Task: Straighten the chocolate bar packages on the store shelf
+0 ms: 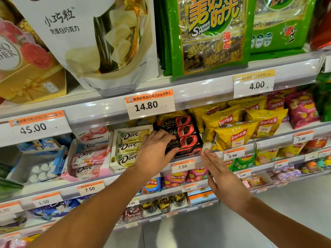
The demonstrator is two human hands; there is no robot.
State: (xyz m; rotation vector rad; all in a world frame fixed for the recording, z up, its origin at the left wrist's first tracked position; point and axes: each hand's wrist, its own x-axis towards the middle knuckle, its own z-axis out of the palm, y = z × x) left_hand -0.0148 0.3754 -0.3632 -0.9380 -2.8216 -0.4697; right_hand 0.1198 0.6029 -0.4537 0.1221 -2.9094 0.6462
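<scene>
A stack of black-and-red Dove chocolate bars (pixel 186 133) sits in a display box on the middle shelf. My left hand (pixel 155 153) lies flat against the left end of that stack, fingers spread over the bars, thumb at the box's front edge. My right hand (pixel 222 178) is held flat and edge-on, fingers straight, with the fingertips just below the stack's right front corner; whether they touch the box I cannot tell. To the left stand a box of cream-white Dove bars (pixel 130 147) and a box of pink Dove bars (pixel 89 160).
Yellow Lay's chip bags (pixel 232 135) crowd the shelf right of the black bars. The shelf rail (pixel 182 165) carries price tags such as 7.50. Above hang a white chocolate pouch (pixel 89 42) and green seaweed packs (pixel 211 36). Lower shelves hold more snacks.
</scene>
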